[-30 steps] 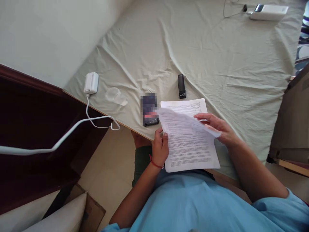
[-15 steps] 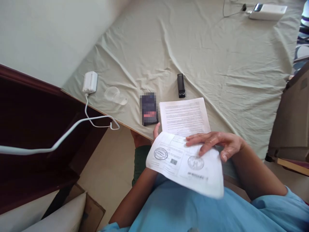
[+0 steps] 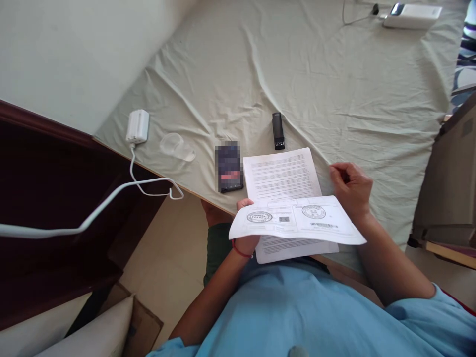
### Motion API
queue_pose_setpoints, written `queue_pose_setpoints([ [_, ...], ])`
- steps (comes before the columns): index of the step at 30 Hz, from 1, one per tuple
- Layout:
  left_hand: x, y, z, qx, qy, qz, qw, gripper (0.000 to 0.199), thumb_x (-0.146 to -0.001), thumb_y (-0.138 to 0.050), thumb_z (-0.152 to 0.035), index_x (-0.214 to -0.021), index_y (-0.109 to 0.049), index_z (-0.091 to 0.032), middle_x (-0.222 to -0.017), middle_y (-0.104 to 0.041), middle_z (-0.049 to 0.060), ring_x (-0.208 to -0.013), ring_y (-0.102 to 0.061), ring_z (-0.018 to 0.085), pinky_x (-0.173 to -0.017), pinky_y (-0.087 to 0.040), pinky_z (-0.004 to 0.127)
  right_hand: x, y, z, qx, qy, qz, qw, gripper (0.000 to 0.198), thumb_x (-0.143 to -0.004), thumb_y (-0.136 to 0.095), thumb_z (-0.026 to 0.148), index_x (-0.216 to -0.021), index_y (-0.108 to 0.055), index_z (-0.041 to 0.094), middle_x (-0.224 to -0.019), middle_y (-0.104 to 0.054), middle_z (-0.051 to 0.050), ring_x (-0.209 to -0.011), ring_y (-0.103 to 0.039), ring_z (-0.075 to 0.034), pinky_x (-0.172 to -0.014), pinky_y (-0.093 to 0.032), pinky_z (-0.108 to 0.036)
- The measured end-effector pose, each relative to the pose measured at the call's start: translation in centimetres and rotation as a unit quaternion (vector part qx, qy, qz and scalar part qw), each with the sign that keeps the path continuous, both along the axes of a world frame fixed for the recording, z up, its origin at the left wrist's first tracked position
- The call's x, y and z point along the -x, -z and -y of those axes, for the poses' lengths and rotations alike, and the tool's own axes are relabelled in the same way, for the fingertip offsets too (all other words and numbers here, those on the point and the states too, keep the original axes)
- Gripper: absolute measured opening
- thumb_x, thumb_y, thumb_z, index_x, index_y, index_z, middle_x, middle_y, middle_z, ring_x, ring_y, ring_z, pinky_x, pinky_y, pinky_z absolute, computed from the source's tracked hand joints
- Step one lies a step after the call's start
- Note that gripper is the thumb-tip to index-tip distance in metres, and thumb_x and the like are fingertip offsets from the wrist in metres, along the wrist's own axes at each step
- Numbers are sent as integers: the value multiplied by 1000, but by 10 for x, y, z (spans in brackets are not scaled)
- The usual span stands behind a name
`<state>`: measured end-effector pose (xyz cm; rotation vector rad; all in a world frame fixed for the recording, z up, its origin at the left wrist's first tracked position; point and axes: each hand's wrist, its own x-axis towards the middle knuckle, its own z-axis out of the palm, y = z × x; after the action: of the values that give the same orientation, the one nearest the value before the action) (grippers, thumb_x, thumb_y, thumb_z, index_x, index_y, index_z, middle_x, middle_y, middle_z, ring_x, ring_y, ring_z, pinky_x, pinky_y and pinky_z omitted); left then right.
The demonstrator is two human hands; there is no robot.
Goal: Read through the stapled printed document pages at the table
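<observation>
A white sheet (image 3: pixel 316 223) with two round stamps and a barcode is raised over the printed pages, bowed along its length. My left hand (image 3: pixel 246 240) grips its left end, thumb on top and the other fingers hidden beneath. Under it, a stack of printed pages (image 3: pixel 282 173) lies flat at the table's front edge. To the right of the stack, my right hand (image 3: pixel 351 186) is loosely closed, thumb against the curled fingers; nothing shows in it. Beyond the pages lies a black stapler (image 3: pixel 278 131). A phone (image 3: pixel 229 166) with a blurred screen lies left of the stack.
A clear plastic container (image 3: pixel 173 145) and a white adapter (image 3: pixel 138 126) stand on the left of the cloth-covered table (image 3: pixel 353 99). A white cable (image 3: pixel 92 215) hangs past the left edge. At the far right lies a white power bank (image 3: pixel 412 16) with a cord.
My right hand has left the stamped sheet and moved right and away from me, its fingers curling closed. The sheet has swung flatter and farther from my body in my left hand.
</observation>
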<state>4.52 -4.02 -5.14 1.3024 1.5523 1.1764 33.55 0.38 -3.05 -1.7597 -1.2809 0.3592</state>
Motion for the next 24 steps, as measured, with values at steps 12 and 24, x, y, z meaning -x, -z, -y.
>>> queue_pose_setpoints([
  [12, 5, 6, 5, -64, 16, -211, 975, 32, -110, -44, -53, -97, -47, -25, -73, -65, 0, -64, -64, 20, -61, -46, 32, 1, 6, -4, 140, -75, 76, 984, 24, -92, -70, 45, -94, -80, 23, -89, -77, -6, -79, -70, -24, -75, -50, -37],
  [24, 4, 2, 3, -72, 27, -234, 969, 20, -109, -45, -43, -98, -44, -26, -71, -66, 0, -59, -65, 21, -58, -43, 32, -2, -2, -5, 93, -143, 20, 985, 26, -82, -62, 27, -59, -53, 21, -60, -55, 0, -64, -53, -16, -60, -36, -29],
])
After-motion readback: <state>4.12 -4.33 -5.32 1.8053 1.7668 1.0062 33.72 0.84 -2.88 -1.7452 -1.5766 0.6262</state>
